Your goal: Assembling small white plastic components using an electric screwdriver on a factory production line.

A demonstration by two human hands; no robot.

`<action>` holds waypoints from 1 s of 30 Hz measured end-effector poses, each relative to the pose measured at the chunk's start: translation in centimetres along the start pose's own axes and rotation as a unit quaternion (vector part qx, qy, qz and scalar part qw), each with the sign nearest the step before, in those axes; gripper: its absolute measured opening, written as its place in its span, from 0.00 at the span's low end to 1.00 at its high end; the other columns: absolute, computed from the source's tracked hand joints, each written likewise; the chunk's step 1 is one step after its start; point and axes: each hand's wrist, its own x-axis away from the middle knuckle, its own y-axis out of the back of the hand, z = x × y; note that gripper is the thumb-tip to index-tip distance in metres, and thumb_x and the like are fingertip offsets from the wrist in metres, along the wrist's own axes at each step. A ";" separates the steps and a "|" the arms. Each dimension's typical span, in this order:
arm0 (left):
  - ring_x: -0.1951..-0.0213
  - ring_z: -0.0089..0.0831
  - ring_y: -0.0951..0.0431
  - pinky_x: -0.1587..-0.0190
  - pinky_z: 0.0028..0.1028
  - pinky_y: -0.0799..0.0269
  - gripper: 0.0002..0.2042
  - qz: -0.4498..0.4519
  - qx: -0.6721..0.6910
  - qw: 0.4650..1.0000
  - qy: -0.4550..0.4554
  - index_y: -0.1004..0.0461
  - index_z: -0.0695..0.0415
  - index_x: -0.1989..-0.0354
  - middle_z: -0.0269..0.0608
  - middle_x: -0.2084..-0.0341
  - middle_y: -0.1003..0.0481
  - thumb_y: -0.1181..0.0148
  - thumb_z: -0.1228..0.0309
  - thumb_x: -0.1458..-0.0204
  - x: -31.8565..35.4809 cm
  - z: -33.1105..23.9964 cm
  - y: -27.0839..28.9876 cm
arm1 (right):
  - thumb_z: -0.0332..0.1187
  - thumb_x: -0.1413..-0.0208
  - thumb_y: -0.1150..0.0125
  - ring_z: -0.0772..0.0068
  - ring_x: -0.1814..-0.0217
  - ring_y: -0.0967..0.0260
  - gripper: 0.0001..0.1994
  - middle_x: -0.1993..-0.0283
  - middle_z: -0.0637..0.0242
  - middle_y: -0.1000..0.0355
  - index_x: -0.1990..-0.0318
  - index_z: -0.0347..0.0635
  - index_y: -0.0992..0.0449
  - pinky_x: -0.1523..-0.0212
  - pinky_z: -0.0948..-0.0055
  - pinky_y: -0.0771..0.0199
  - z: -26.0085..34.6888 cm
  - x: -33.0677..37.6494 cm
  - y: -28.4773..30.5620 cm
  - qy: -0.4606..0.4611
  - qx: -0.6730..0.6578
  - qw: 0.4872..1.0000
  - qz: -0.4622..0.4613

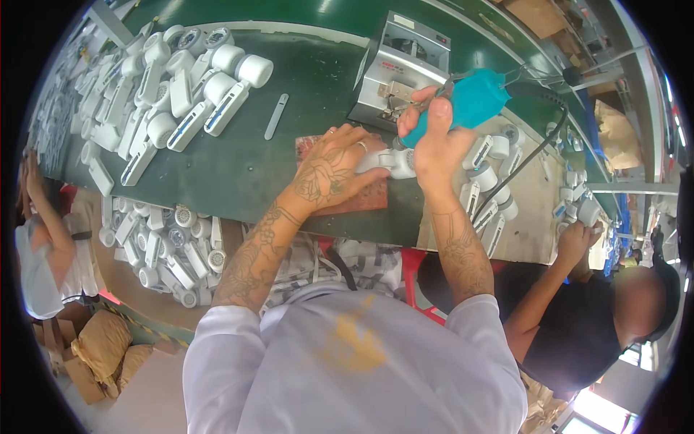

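Note:
My left hand (334,170) is closed on a white handheld fan (400,163), pressing it down over a red block-like pad (354,204) on the green table. Its fingers hide most of the fan's handle. My right hand (436,145) grips a teal electric screwdriver (477,98), which tilts with its lower end by the fan's round head. The tool's tip is hidden behind my right hand. Just beyond both hands stands a metal box-shaped machine (397,61), probably a screw feeder.
White fans (166,87) lie piled at the far left, and more fill a carton (253,233) below the table edge. A flat grey strip (276,116) lies on the table. Several fans rest on cardboard (531,231) at right, beneath a black cable (531,155). Co-workers sit at both sides.

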 end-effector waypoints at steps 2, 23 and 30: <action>0.52 0.44 0.27 0.45 0.43 0.34 0.20 -0.007 0.001 1.000 -0.006 0.22 0.58 0.54 0.45 0.56 0.25 0.36 0.55 0.47 0.0 0.1 -0.1 | 0.47 0.34 0.43 0.74 0.77 0.34 0.21 0.77 0.66 0.32 0.61 0.33 0.29 0.75 0.74 0.33 -0.6 0.2 0.2 0.000 0.025 1.000 0.009; 0.41 0.57 0.31 0.36 0.50 0.39 0.19 0.055 0.028 0.997 0.044 0.24 0.57 0.49 0.52 0.47 0.26 0.44 0.57 0.41 -0.1 -0.1 0.6 | 0.47 0.30 0.50 0.74 0.76 0.32 0.20 0.76 0.66 0.31 0.60 0.35 0.29 0.75 0.75 0.33 -1.3 -4.5 -0.4 0.107 0.116 0.987 -0.012; 0.42 0.57 0.30 0.36 0.51 0.38 0.17 0.015 0.002 1.000 0.022 0.23 0.55 0.49 0.52 0.48 0.26 0.45 0.59 0.41 0.2 0.4 -0.6 | 0.46 0.31 0.48 0.72 0.77 0.32 0.19 0.77 0.65 0.33 0.61 0.34 0.30 0.75 0.73 0.33 -2.0 -4.2 -0.5 0.077 0.089 0.993 -0.007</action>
